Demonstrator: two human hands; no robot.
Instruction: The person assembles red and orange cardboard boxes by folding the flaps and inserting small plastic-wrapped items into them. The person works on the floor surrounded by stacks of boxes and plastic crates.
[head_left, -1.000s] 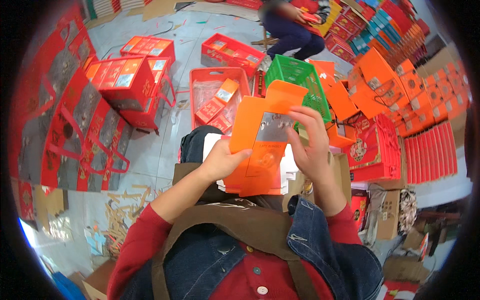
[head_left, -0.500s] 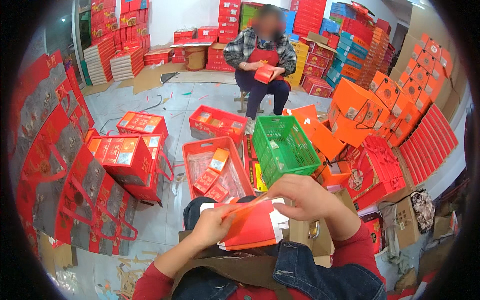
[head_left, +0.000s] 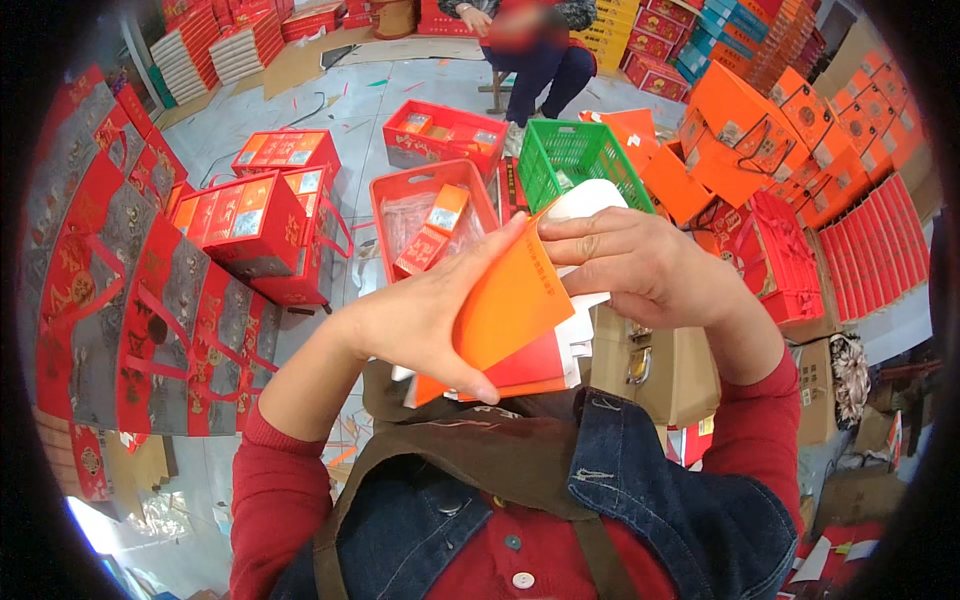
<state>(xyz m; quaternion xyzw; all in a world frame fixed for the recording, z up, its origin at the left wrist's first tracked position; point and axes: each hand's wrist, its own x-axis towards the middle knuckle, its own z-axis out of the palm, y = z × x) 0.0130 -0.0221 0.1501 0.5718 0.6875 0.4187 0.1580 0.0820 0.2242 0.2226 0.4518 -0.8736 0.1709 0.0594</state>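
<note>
An orange cardboard box blank [head_left: 515, 305], partly unfolded, is held up over my lap, tilted. My left hand [head_left: 425, 315] grips it along its left side, thumb low at the near edge and fingers up at the far corner. My right hand [head_left: 655, 265] is closed at the blank's right end, fingers bent against its white flaps [head_left: 590, 200]. The fingertips are partly hidden there. Below the blank lies a stack of flat red and orange blanks [head_left: 525, 370] with white edges, resting on my lap.
Ahead are a red crate [head_left: 380, 215] holding small boxes and a green crate [head_left: 600, 150]. Red gift bags [head_left: 140, 320] stand left, orange boxes [head_left: 740, 120] right. A brown carton [head_left: 680, 375] sits by my right arm. Another person [head_left: 530, 60] sits opposite.
The orange blank has been raised off the stack and turned, opening out between my hands. Both hands have moved up and closer to me. The view has tipped downward.
</note>
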